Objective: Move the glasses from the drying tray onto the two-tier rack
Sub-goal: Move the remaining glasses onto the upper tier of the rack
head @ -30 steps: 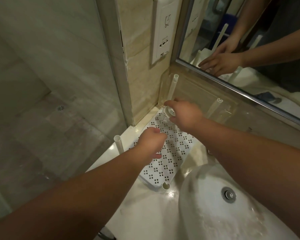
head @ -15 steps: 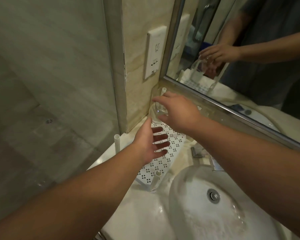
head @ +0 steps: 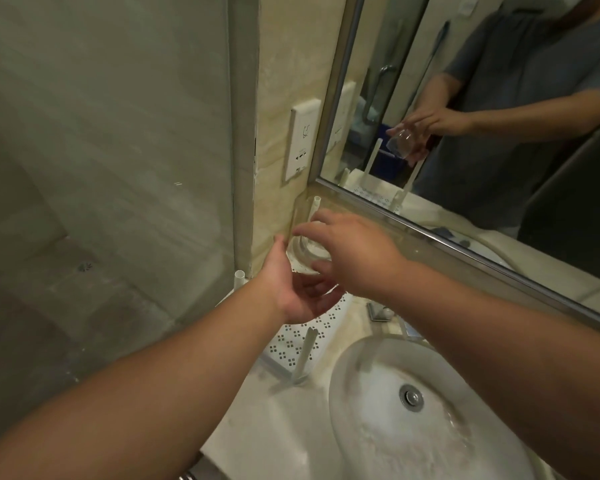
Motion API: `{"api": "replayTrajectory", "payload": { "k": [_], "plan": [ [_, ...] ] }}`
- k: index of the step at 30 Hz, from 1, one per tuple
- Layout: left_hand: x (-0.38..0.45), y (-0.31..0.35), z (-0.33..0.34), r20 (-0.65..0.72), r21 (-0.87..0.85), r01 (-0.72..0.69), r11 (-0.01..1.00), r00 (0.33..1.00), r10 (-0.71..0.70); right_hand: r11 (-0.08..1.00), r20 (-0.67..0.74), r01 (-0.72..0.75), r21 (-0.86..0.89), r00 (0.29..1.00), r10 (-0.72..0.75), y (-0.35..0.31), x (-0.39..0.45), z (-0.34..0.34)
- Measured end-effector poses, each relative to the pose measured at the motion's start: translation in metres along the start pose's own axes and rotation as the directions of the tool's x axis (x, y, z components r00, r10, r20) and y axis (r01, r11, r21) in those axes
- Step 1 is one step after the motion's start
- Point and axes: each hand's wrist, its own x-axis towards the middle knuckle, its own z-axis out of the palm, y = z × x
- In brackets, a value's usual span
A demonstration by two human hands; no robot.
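A clear drinking glass (head: 303, 252) is held in the air above the white perforated tray (head: 293, 341), close to the corner wall. My right hand (head: 354, 252) grips it from the right with fingers curled over its rim. My left hand (head: 297, 289) is just below and left of the glass, palm up, fingers loosely spread, thumb near the glass's side; whether it touches is unclear. The tray has white upright posts (head: 305, 355) at its corners. No other glasses can be seen.
A white round sink basin (head: 395, 427) with a metal drain lies at lower right. A mirror (head: 482, 116) runs along the back wall and reflects the hand with the glass. A wall socket (head: 300, 143) and a glass shower panel (head: 118, 168) stand to the left.
My right hand has lifted the glass up off the perforated tray. My left hand opened and rose under the glass. The view tilted upward.
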Motion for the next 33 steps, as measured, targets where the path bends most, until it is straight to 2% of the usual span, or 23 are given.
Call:
{"api": "replayTrajectory", "payload": {
  "k": [6, 9, 12, 15, 18, 24, 28, 33],
  "plan": [
    [-0.012, 0.001, 0.002, -0.013, 0.038, 0.041, 0.998, 0.999, -0.041, 1.000, -0.022, -0.008, 0.011, 1.000, 0.008, -0.011, -0.012, -0.008],
    [-0.016, 0.003, 0.003, -0.039, 0.044, 0.041, 0.998, 0.998, -0.039, 0.997, -0.026, -0.039, 0.072, 0.999, 0.041, -0.012, -0.016, -0.011],
    [-0.017, 0.004, 0.006, -0.051, 0.076, 0.025, 0.997, 0.998, -0.021, 0.966, -0.022, -0.107, 0.236, 0.993, 0.116, -0.013, -0.022, -0.013],
    [-0.018, 0.005, 0.010, -0.028, 0.063, -0.011, 0.998, 1.000, 0.013, 0.902, -0.083, -0.177, 0.394, 0.970, 0.227, -0.009, -0.027, -0.015],
    [-0.020, 0.004, 0.017, -0.011, 0.125, -0.132, 0.983, 0.991, 0.135, 0.860, -0.096, -0.272, 0.431, 0.934, 0.343, -0.002, -0.032, -0.018],
    [-0.030, -0.004, 0.031, 0.045, 0.334, -0.340, 0.879, 0.937, 0.346, 0.750, -0.014, -0.413, 0.517, 0.872, 0.490, 0.014, -0.044, -0.020],
    [-0.034, -0.010, 0.040, 0.073, 0.485, -0.474, 0.735, 0.859, 0.506, 0.706, 0.024, -0.467, 0.532, 0.842, 0.539, 0.022, -0.054, -0.018],
    [-0.035, -0.017, 0.046, 0.166, 0.541, -0.594, 0.596, 0.770, 0.616, 0.654, 0.064, -0.514, 0.555, 0.811, 0.582, 0.028, -0.065, -0.015]
  ]
}}
